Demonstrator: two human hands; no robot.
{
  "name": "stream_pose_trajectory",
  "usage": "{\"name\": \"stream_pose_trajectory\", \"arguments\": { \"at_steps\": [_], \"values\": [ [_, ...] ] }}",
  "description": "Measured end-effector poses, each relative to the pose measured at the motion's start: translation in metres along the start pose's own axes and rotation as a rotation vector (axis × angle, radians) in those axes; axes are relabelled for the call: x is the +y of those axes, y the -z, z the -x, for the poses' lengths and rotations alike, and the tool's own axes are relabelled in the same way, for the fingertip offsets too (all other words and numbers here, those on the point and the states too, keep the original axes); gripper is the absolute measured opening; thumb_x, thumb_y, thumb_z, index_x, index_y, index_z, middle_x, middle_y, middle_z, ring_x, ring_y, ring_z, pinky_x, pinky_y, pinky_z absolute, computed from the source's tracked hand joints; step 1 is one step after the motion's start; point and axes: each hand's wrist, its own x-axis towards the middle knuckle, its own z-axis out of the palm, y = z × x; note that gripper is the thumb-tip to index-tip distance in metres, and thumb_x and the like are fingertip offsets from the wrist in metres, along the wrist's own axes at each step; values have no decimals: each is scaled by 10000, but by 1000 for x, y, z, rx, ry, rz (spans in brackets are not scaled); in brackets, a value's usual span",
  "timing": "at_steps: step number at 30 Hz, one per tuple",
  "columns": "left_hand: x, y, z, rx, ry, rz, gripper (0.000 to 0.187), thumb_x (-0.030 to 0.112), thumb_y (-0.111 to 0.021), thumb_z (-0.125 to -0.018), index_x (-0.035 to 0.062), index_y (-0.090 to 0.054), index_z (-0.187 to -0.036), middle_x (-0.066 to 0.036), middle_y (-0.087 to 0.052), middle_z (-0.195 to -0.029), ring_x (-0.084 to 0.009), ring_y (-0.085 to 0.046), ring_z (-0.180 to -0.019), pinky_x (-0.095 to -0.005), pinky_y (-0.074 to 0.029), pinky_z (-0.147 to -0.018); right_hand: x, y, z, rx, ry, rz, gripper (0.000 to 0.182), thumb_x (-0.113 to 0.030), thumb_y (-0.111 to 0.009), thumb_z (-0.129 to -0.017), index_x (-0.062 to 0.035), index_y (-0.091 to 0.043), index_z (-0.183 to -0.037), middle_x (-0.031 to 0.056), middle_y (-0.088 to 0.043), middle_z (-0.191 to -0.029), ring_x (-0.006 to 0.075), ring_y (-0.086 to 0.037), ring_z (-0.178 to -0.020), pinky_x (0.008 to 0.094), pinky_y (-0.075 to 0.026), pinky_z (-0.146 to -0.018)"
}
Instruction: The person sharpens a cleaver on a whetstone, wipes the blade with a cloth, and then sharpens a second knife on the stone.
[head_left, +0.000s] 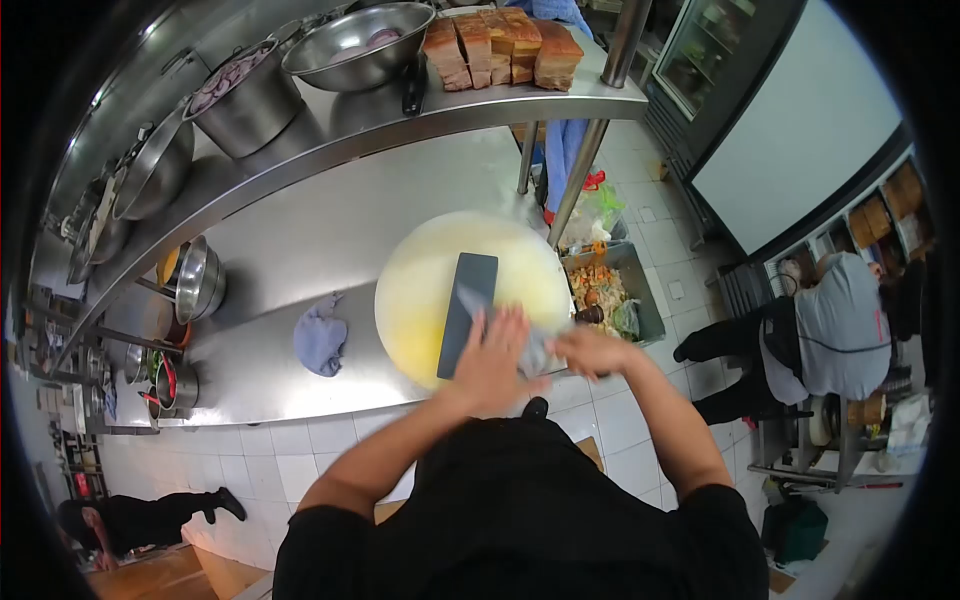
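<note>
A dark rectangular whetstone (468,290) lies lengthwise on a round, yellowish-white chopping board (412,265). Across the stone slants a wide-bladed knife (535,350), its blade smeared by motion. My right hand (596,354) is closed around the knife's handle end, at the board's right edge. Fingers stretched out, my left hand (497,362) presses flat over the blade, above the lower half of the stone, and covers part of both.
A crumpled blue-grey cloth (320,335) lies left on the steel table (270,270). The raised shelf (480,112) bears roasted meat blocks (500,48) and steel bowls (360,45). A food-scrap bin (645,290) stands right; a person (825,325) bends farther right.
</note>
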Motion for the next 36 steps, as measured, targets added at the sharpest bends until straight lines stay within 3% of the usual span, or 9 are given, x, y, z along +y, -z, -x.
{"name": "stream_pose_trajectory", "arguments": {
  "at_steps": [3,5,9,12,17,24,29,31,36],
  "values": [
    [-49,30,-86,-26,127,85,1059,767,-297,-975,-66,-155,-1613,-224,-128,-1708,-329,-66,-1601,-558,50,-1263,-21,8,-61,260,53,-318,496,-475,-509,-1067,-19,-588,-886,37,-536,-627,132,-477,-401,310,-422,-391],
    [-40,30,-73,-37,113,39,1060,770,-300,-973,-65,-166,-1611,-225,-133,-1707,-331,-73,-1600,-567,39,-1262,-15,-7,-64,269,132,-379,495,-441,-494,-1073,14,-585,-902,72,-577,-671,157,-507,-421,342,-438,-402],
    [16,9,31,-70,-85,43,1104,818,-334,-939,-78,-267,-1582,-239,-223,-1679,-348,-149,-1588,-610,-23,-1250,12,-23,27,-124,-75,-34,543,-533,-510,-1049,-7,-617,-966,64,-590,-681,131,-558,-460,315,-469,-415],
    [24,-1,33,-25,-116,40,1093,811,-357,-936,-77,-305,-1571,-246,-228,-1676,-360,-178,-1579,-605,-24,-1253,14,-12,33,-114,-94,99,547,-545,-522,-1041,-13,-624,-971,76,-598,-687,138,-578,-467,314,-478,-421],
    [-24,20,-68,-38,36,87,1103,796,-330,-949,-74,-166,-1607,-237,-135,-1703,-335,-71,-1599,-568,22,-1263,-14,7,-29,183,-5,-338,468,-471,-507,-1072,-52,-566,-873,4,-496,-616,103,-496,-420,286,-405,-376],
    [37,11,38,-136,-124,63,1126,817,-351,-936,-87,-212,-1592,-270,-182,-1680,-370,-125,-1588,-587,-18,-1258,12,-15,53,-157,-129,-14,539,-550,-543,-1035,-38,-581,-871,42,-552,-647,132,-538,-441,298,-426,-396],
    [-35,32,-80,-64,74,105,1065,755,-370,-966,-70,-168,-1609,-231,-133,-1705,-333,-62,-1601,-554,33,-1266,-22,7,-36,261,21,-257,523,-479,-520,-1055,14,-597,-900,51,-543,-597,166,-520,-410,341,-441,-397],
    [-31,34,-66,-63,78,89,1064,753,-373,-965,-71,-170,-1608,-233,-136,-1704,-332,-64,-1601,-562,37,-1264,-18,-11,-47,280,69,-296,495,-471,-523,-1058,13,-602,-993,69,-573,-679,149,-525,-447,327,-456,-409],
    [28,3,54,-109,-17,20,1139,825,-380,-913,-84,-249,-1587,-271,-179,-1683,-369,-130,-1589,-632,13,-1239,-9,-23,21,-77,-3,50,561,-519,-503,-1046,17,-647,-1134,94,-620,-660,189,-595,-460,354,-481,-423]
  ]
}}
